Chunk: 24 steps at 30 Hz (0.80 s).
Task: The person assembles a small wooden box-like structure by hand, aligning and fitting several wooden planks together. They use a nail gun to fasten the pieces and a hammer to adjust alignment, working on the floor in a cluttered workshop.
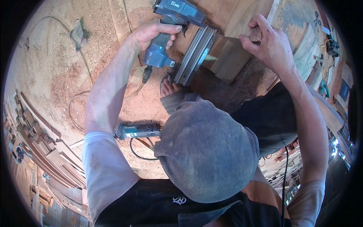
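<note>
Left hand (151,34) grips blue nail gun (180,14); right hand (273,46) curled near boards (231,63).

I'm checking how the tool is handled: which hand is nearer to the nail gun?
Left. The left hand grips the nail gun by its handle; the right hand is apart, off to its right.

The upper edge cuts off part of the blue nail gun (187,15).
</note>
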Available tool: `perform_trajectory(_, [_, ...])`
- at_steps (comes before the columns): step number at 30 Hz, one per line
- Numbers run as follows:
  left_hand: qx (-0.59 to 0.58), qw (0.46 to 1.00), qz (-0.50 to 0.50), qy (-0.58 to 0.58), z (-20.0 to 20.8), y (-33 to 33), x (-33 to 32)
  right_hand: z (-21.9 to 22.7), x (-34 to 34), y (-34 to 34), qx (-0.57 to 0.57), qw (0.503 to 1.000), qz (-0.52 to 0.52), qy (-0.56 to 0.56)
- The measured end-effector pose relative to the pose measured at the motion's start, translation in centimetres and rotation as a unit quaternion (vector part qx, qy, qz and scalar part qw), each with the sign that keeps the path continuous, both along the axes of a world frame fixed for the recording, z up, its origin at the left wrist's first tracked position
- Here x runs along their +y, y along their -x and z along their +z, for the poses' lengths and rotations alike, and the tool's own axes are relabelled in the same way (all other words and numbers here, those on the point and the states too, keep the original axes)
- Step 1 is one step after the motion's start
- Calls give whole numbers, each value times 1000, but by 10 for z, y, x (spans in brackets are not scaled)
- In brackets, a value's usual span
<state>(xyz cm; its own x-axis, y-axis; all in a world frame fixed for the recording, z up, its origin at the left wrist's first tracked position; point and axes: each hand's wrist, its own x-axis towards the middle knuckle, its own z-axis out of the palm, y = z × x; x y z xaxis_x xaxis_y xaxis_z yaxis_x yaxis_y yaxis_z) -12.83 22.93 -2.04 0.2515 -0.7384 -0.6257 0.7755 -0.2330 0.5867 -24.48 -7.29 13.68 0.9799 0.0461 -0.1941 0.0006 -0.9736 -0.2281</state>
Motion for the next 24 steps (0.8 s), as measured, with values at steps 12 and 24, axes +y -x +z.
perform_trajectory(12, [68, 997, 40, -22, 1, 15, 4, -2, 0, 0, -14, 1000, 7, -3])
perform_trajectory(24, [71, 997, 30, -14, -4, 14, 4, -6, -4, 1, -35, 999, 21, 0])
